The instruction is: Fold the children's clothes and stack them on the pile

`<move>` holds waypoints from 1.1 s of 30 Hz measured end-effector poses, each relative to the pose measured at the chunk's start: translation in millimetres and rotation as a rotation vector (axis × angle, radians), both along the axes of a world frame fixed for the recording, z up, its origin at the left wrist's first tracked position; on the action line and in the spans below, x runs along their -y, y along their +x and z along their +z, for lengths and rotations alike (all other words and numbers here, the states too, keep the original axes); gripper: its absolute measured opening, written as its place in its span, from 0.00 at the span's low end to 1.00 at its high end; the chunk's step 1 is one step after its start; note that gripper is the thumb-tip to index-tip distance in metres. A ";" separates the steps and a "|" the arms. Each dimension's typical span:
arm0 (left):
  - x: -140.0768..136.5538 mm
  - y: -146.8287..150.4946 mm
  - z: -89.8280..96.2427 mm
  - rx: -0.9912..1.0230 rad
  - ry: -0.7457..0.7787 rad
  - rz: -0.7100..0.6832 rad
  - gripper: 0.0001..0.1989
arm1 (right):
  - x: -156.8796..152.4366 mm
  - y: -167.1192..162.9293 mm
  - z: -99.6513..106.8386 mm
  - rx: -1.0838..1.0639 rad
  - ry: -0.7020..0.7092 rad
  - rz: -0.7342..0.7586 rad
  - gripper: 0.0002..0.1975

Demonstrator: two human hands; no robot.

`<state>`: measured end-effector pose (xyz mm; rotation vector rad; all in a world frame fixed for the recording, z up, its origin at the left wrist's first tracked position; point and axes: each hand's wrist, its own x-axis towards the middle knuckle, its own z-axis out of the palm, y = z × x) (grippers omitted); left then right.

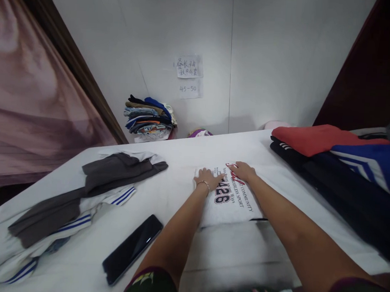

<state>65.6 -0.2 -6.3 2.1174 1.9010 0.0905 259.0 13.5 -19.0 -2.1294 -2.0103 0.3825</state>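
Note:
A white shirt [236, 207] with red and dark printed lettering and large numerals lies folded flat on the white-covered table. On its far left part rests my left hand [207, 178], palm down with the fingers spread and a bracelet at the wrist. My right hand [241, 170] touches the shirt's far right edge, fingers stretched over the red print. Neither hand has anything lifted. The shirt's near part spreads as plain white cloth toward my body, blurred at the bottom.
Left of my arms lie a black phone [133, 248] and grey-and-white garments [111, 174]. Red [313, 137], blue and black clothes are heaped at the right. A folded clothes stack [150, 117] stands past the far edge. Paper notes [189, 67] hang on the wall.

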 end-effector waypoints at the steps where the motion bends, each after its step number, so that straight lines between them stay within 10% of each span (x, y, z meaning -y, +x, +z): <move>1: 0.0 0.0 0.4 0.016 -0.010 0.027 0.39 | -2.3 0.6 -0.2 -0.011 -0.012 -0.014 0.34; 12: 2.1 3.0 7.0 0.059 -0.047 0.104 0.34 | 16.9 13.5 20.0 -0.039 0.027 0.030 0.30; 22: 4.2 0.6 15.1 0.136 0.005 0.105 0.32 | 58.1 28.0 -22.1 -0.142 0.055 0.054 0.41; 33: 81.7 -12.3 -8.6 0.123 0.223 -0.099 0.34 | 56.5 29.4 -19.4 -0.217 0.052 0.052 0.41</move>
